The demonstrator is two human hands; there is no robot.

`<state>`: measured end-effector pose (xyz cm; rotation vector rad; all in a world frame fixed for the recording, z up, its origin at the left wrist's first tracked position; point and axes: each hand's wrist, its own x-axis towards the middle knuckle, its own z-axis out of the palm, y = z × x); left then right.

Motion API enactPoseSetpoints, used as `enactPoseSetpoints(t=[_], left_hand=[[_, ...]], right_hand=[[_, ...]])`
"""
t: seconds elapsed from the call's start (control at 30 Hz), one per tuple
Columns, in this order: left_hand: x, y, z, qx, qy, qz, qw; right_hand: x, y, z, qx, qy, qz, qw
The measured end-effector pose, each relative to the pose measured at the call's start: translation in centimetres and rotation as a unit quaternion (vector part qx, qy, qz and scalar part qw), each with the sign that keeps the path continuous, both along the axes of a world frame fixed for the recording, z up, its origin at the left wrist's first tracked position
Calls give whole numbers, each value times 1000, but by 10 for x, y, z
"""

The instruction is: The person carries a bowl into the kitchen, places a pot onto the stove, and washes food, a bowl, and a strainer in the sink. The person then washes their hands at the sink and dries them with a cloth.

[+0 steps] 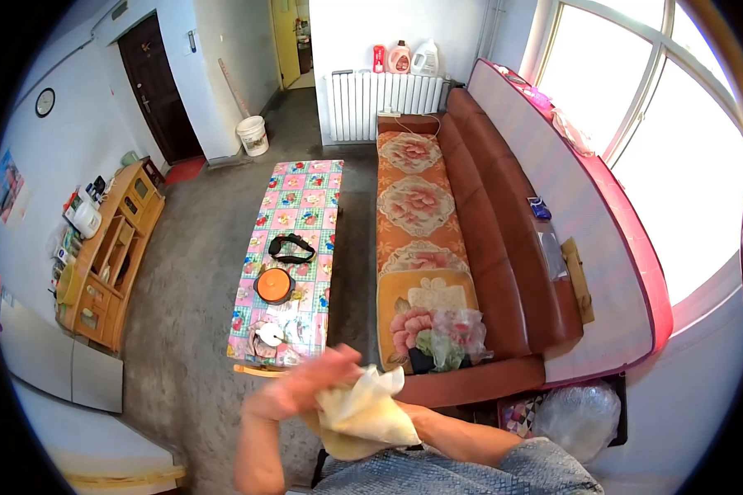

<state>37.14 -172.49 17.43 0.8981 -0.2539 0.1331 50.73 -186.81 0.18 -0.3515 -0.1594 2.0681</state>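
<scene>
A pale yellow, crumpled cloth [365, 412] is held up in front of my body, close to my grey patterned clothing. My left hand [309, 384] is raised at the cloth's left side, its fingers stretched out and slightly blurred, overlapping the cloth's edge in this view. From the right, my right forearm reaches in to the cloth, and my right hand [419, 422] is mostly hidden behind it, holding it up. A white peak of the cloth sticks up between the two hands.
A long table [293, 198] with a patterned cover bears an orange-lidded pot [274, 285], a black strap-like band [292, 247] and a white item [269, 334]. A brown sofa [504, 272] with plastic bags [458, 334] stands right; a wooden cabinet [111, 272] stands left.
</scene>
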Motion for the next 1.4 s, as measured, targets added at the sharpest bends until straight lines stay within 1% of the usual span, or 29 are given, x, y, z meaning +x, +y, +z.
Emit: enactPoseSetpoints(t=[0.03, 0.07, 0.13, 0.2, 0.23, 0.27, 0.33, 0.4, 0.47, 0.5, 0.53, 0.6, 0.67, 0.73, 0.77, 0.8, 0.83, 0.87, 0.9, 0.93, 1.0, 1.03, 1.1, 1.13, 1.2, 1.27, 1.33, 1.37, 1.4], left_hand=[[8, -8, 9, 128, 27, -74, 989], [16, -17, 9, 140, 26, -116, 983], [20, -24, 3, 4, 51, -100, 994], [16, -21, -6, -39, 39, -57, 997], [15, -20, -8, -81, 29, -15, 996], [14, -21, -8, -81, 30, -20, 996], [13, -25, -5, -133, 27, 88, 987], [16, -26, -5, -152, 19, 107, 982], [19, -29, -12, -183, 27, 179, 966], [21, -33, -14, -202, 24, 197, 959], [20, -34, -15, -202, 24, 194, 960], [20, -34, -19, -152, 10, 240, 959], [6, -28, -14, -147, 5, 249, 957], [-15, -19, -8, -169, 10, 140, 976], [-24, -17, -4, -175, 16, 79, 981], [-18, -16, -5, -174, 16, 73, 982], [-9, -16, -7, -39, 33, -1, 999], [0, -16, -7, 99, 46, -74, 991], [2, -15, -8, 47, 45, -61, 996], [-5, -16, -13, -64, 110, -39, 991], [-6, -22, -17, -74, 130, 26, 988], [-5, -24, -18, -70, 130, 23, 989], [-3, -30, -21, -147, 126, 93, 977], [-2, -31, -28, -146, 126, 90, 977], [-1, -27, -49, -181, 86, 135, 970], [1, -28, -42, -185, 96, 172, 963], [-8, -30, -24, -190, 22, 179, 965], [-16, -23, -25, -197, 15, 127, 972], [-16, -24, -27, -198, 16, 121, 973]], right_hand=[[-3, -4, 3, -2, 2, -2, 1000], [1, -4, 21, 67, -93, -10, 993], [11, -5, 68, 199, -281, -24, 938], [15, -7, 96, 316, -452, -38, 833], [10, -5, 98, 335, -509, -109, 786], [7, -2, 100, 332, -510, -113, 785], [6, 4, 109, 290, -605, -193, 716], [12, 3, 129, 227, -621, -190, 726], [14, 5, 131, 270, -682, -239, 636], [18, 6, 130, 348, -762, -258, 482], [17, 4, 126, 345, -763, -259, 481], [12, -1, 119, 240, -660, -301, 645], [22, 1, 126, 207, -624, -338, 674], [38, -8, 127, 128, -351, -232, 898], [35, -5, 130, 102, -194, -149, 964], [32, -1, 134, 43, -52, -58, 996], [28, 1, 131, 234, -295, -52, 925], [25, 4, 130, 399, -513, -39, 759], [23, 4, 130, 324, -531, 6, 783], [22, 1, 140, 284, -563, -50, 775], [21, 8, 114, 381, -639, -176, 645], [22, 5, 120, 381, -640, -180, 643], [23, -5, 137, 271, -730, -106, 619], [21, -6, 132, 260, -743, -155, 597], [15, -7, 124, 261, -689, -290, 611], [19, -5, 128, 246, -611, -376, 652], [22, -9, 137, 134, -444, -374, 803], [26, -9, 139, 132, -445, -380, 800], [30, -10, 139, 144, -382, -301, 862]])
